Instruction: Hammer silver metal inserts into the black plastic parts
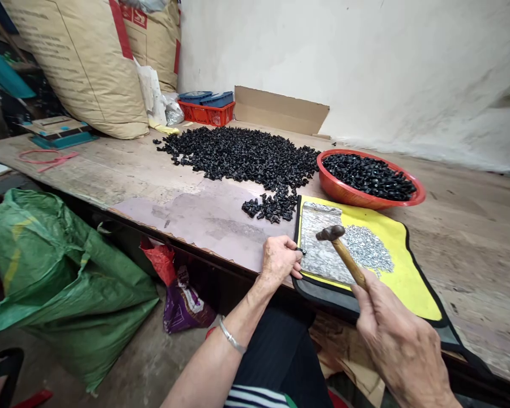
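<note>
My right hand (397,334) is wrapped round the wooden handle of a hammer (344,252), its metal head raised over a worn flat board (323,238). Between the thumb and fingers of my left hand (280,258) is a small black plastic part (301,251), held at the board's left edge. Beside the board lies a heap of tiny silvery metal pieces (368,249). Board and metal pieces rest on a yellow mat (412,289) with black edging. Just past my left hand, loose black parts (276,207) trail off from a larger pile.
A red bowl (420,195) full of black parts stands behind the mat. The big pile of black parts (238,150) spreads over the table's middle. Farther back are a red crate (206,113), a cardboard strip (280,110) and large sacks (76,62). A green sack (68,283) sits below at left.
</note>
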`<state>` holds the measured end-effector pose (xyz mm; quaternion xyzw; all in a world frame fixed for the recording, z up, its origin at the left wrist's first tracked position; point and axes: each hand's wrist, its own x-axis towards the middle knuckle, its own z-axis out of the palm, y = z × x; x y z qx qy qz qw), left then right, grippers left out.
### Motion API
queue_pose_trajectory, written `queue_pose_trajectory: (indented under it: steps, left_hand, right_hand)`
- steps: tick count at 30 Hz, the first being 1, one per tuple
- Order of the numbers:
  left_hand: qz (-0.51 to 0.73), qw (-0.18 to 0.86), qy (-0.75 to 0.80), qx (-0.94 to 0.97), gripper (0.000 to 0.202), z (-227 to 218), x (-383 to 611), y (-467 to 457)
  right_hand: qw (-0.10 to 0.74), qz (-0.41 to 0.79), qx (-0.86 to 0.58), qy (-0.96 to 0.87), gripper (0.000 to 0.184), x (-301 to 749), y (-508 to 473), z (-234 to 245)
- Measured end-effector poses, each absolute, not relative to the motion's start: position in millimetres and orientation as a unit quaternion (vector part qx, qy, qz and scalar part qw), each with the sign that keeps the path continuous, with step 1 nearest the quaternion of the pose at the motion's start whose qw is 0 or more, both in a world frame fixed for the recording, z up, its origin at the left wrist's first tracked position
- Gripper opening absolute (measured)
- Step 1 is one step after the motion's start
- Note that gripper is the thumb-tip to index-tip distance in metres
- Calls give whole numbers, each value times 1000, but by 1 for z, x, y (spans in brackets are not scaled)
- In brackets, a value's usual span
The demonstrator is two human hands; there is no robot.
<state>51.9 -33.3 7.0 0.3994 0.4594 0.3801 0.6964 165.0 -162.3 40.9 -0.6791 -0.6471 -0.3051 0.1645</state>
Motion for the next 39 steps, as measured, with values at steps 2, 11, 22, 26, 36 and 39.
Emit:
queue_pose_trajectory:
  steps: [2, 11, 22, 26, 36, 39]
  left_hand:
    - [372, 696, 463, 405, 11, 8, 51, -34]
    - [379, 701, 452, 400, 24, 11, 48, -35]
    - [364, 701, 462, 404, 32, 14, 47, -34]
    - [363, 700, 461, 406, 35, 12, 48, -34]
    - [365, 700, 464, 403, 37, 13, 48, -35]
    - [370, 697, 464, 403, 37, 14, 49, -35]
  right_hand:
    - [169, -299, -665, -663, 32, 165, -164, 41]
    - [233, -277, -674, -644, 37, 158, -166, 44]
    - [199, -330, -669, -636, 35, 156, -167, 48]
    - [108, -296, -685, -657, 29, 154, -166, 43]
    - [105, -297, -703, -637, 29, 149, -164, 36]
    - [161, -305, -711, -613, 35, 147, -167, 32]
